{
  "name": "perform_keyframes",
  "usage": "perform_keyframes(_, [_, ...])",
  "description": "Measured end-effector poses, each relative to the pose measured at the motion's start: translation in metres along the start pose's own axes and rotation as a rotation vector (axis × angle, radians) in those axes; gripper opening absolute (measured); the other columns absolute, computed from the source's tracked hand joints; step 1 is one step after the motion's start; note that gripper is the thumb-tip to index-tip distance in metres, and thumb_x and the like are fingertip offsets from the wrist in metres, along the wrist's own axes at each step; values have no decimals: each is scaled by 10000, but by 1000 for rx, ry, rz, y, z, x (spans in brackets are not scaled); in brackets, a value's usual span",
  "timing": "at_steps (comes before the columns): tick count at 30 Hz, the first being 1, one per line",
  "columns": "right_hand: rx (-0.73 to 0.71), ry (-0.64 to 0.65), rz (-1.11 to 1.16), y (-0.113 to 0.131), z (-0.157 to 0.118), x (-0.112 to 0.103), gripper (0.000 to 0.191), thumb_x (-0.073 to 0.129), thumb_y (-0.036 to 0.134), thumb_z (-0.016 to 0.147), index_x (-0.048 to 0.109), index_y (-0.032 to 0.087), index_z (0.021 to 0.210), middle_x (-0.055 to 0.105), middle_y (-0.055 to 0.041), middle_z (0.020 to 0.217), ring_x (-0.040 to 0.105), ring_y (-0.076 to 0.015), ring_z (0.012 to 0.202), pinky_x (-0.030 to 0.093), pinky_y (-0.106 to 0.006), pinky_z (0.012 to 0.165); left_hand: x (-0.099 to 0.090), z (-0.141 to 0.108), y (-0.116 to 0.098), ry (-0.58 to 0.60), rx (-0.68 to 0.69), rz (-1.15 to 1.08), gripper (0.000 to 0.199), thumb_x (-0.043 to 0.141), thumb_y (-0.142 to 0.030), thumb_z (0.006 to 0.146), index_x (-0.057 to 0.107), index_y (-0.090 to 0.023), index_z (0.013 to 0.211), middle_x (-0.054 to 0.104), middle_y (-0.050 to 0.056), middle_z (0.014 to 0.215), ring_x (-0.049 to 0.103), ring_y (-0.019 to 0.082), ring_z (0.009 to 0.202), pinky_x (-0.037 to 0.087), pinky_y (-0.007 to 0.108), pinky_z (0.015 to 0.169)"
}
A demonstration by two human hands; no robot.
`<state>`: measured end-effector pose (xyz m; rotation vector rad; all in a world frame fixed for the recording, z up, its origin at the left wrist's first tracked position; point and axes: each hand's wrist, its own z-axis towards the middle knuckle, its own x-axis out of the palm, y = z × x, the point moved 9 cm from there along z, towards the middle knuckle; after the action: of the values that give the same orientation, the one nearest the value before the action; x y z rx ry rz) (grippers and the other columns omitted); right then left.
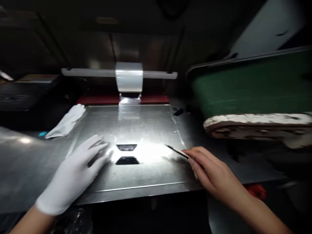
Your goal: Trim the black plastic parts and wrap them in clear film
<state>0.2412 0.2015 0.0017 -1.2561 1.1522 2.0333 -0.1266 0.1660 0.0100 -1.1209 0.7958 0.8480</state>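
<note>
My left hand (75,165) wears a white glove. Its fingers are spread over the left part of a metal plate (156,123), just left of two small dark pieces. The upper dark trapezoid piece (126,148) is wide at the top; the lower dark piece (127,160) is wide at the bottom, and a narrow gap parts them. Bare and pinched closed, my right hand (207,169) grips a thin dark-tipped tool (177,151). The tool's tip points left over the bright glare on the plate, apart from the pieces. Blur hides its exact kind.
A roll of clear film (129,77) hangs on a white rod (92,72) behind the plate, its strip reaching down to the plate. A white glove (68,122) lies at the left. The green conveyor belt (253,87) juts in from the right, above the bench.
</note>
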Motion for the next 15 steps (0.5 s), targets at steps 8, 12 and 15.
perform_keyframes(8, [-327,289,-18,122,103,72,269,461,280,1112,651,235,1298,680,-43,1104,683,-191,832,507,-326,668,19,19,-6,117,38,-49,184,628,-362,1007,722,-294,1151,571,42,1494,528,253,1398,469,449,1169])
perform_keyframes(12, [-371,360,-102,135,119,92,289,448,278,1121,659,239,1314,687,-28,1068,660,-176,773,431,-317,596,27,17,-4,139,45,-39,164,610,-315,1012,725,-268,1118,566,70,1494,480,279,1435,426,501,1213])
perform_keyframes(15, [-378,379,-123,135,120,97,273,483,262,1108,664,243,1312,685,-19,1040,637,-166,742,381,-308,569,33,18,-3,182,47,-11,181,574,-294,1024,727,-264,1116,566,73,1499,444,303,1466,401,542,1233])
